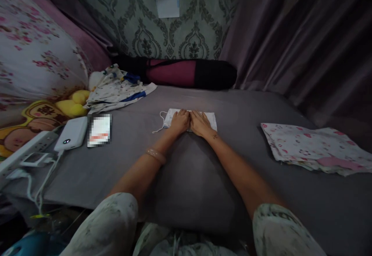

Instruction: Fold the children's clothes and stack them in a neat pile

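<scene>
A small, flat, white folded cloth (214, 121) lies on the grey bed sheet, with a thin white cord (161, 123) trailing off its left end. My left hand (180, 120) rests palm down on its left half, fingers stretched forward. Right beside it, my right hand (200, 122) lies flat on the middle of the cloth, its fingers also extended. The two hands touch or nearly touch at the thumbs. Both palms and the part of the cloth beneath them are hidden.
Folded patterned fabric (314, 145) lies right. To the left are a phone-like object (99, 130), a white power bank (71, 134), a power strip (26, 151) with cables, and crumpled clothes (116, 89). A black and maroon long bag (171, 73) lies against the wall.
</scene>
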